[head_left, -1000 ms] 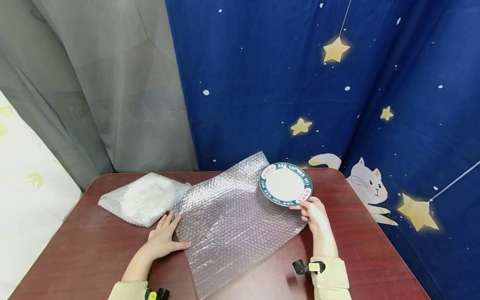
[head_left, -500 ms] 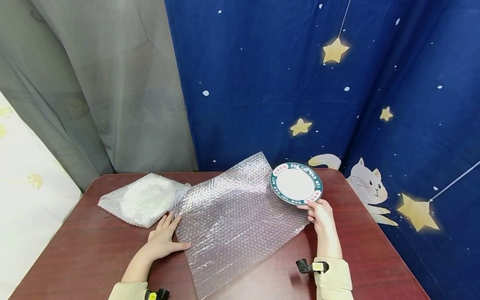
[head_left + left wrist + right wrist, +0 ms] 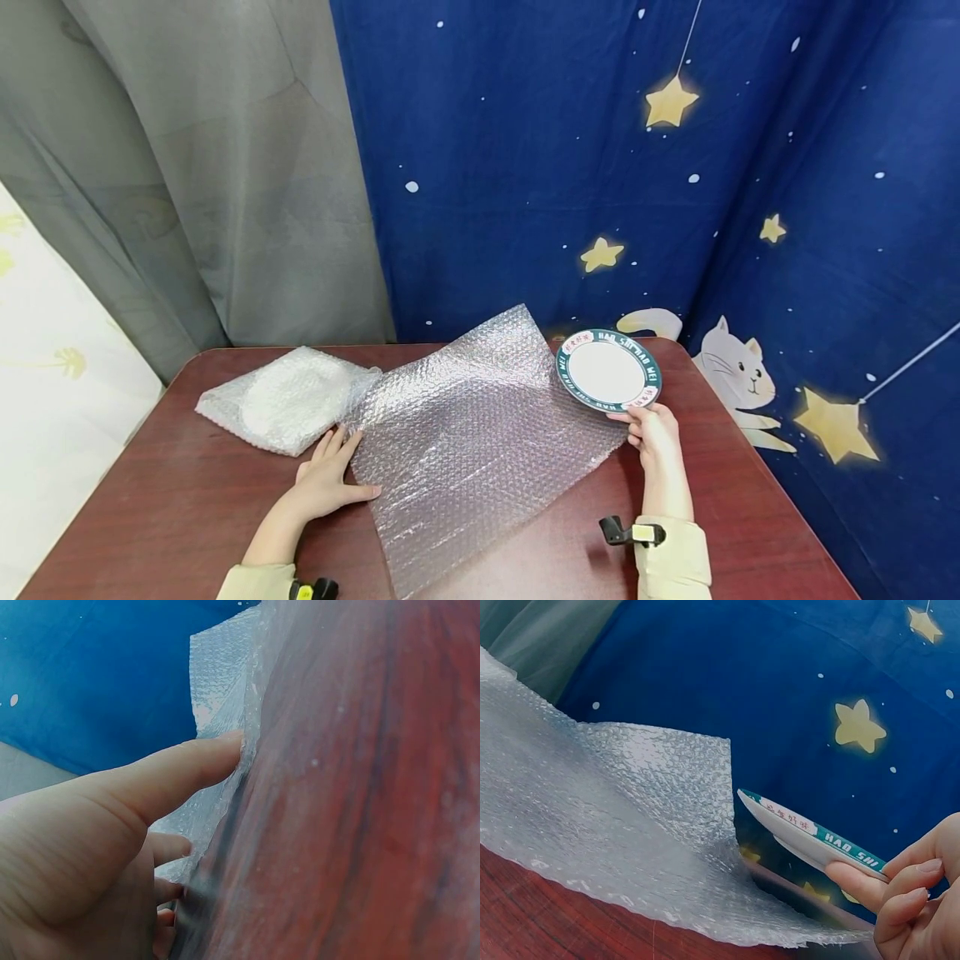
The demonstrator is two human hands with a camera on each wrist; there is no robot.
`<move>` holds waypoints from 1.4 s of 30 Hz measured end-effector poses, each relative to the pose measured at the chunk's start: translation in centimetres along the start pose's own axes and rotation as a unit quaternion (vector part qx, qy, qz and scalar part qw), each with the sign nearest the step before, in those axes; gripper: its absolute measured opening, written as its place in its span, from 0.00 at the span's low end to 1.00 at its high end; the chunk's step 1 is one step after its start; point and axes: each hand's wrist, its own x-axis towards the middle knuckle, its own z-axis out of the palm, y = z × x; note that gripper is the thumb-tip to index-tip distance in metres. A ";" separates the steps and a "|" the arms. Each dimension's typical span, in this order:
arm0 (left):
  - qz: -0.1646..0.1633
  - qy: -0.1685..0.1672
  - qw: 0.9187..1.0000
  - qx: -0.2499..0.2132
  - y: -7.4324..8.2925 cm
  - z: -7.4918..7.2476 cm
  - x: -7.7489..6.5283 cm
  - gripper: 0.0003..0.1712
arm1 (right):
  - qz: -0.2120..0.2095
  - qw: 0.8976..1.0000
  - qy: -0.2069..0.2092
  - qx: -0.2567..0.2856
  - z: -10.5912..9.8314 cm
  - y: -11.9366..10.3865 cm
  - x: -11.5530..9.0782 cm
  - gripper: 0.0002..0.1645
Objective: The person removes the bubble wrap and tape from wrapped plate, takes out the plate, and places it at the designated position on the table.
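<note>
A round white plate (image 3: 606,372) with a green lettered rim is pinched at its near edge by my right hand (image 3: 654,432). In the right wrist view the plate (image 3: 802,831) appears nearly edge-on, raised over the bubble wrap (image 3: 630,840), with fingers under its rim. The bubble wrap sheet (image 3: 480,450) lies spread across the middle of the table, its far corner lifted. My left hand (image 3: 324,479) rests with spread fingers on the sheet's left edge. The left wrist view shows the thumb (image 3: 199,765) straight along that edge.
A bundle in bubble wrap (image 3: 296,398), with something white and round inside, lies at the table's back left. The table (image 3: 172,517) is dark red wood. Behind it hang a grey curtain (image 3: 247,167) and a blue starry curtain (image 3: 510,167).
My right hand has moved to the right, carrying the plate from over the sheet's right part toward the table's back right. The left hand and the sheet stay in place.
</note>
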 end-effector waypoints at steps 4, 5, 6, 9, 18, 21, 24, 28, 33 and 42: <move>-0.001 -0.001 1.000 -0.001 0.0 0.0 0.0 0.62 | 0.000 1.000 0.007 0.003 -0.2 0.0 0.1 0.04; -0.001 -0.001 1.000 0.000 0.0 0.0 0.0 0.62 | 0.000 1.000 0.008 0.005 -0.2 0.0 0.1 0.04; -0.001 -0.001 1.000 0.000 0.0 0.0 0.0 0.62 | 0.001 1.000 0.010 0.007 -0.3 0.0 0.1 0.04; -0.001 -0.002 1.000 0.001 0.0 0.1 0.0 0.62 | -0.001 1.000 0.019 0.009 -0.5 0.1 0.2 0.04; -0.002 -0.003 1.000 -0.001 0.0 0.0 0.0 0.61 | -0.001 0.999 0.046 0.017 -1.2 0.3 0.2 0.02; -0.001 -0.003 1.000 -0.001 0.0 0.0 0.0 0.61 | -0.002 0.998 0.058 0.017 -1.4 0.3 0.2 0.02; -0.002 -0.003 1.000 -0.002 0.1 0.0 0.0 0.61 | -0.001 0.998 0.067 0.013 -1.8 0.4 0.2 0.03; -0.001 -0.003 1.000 -0.001 0.1 0.0 0.0 0.61 | -0.001 0.997 0.079 0.009 -2.0 0.5 0.2 0.03; -0.004 -0.004 1.000 0.000 0.1 -0.1 0.0 0.62 | -0.002 0.996 0.088 0.008 -2.3 0.6 0.3 0.03; 0.001 0.000 1.000 0.001 -0.2 0.1 0.1 0.61 | 0.014 0.994 0.109 0.010 -3.0 1.0 0.4 0.03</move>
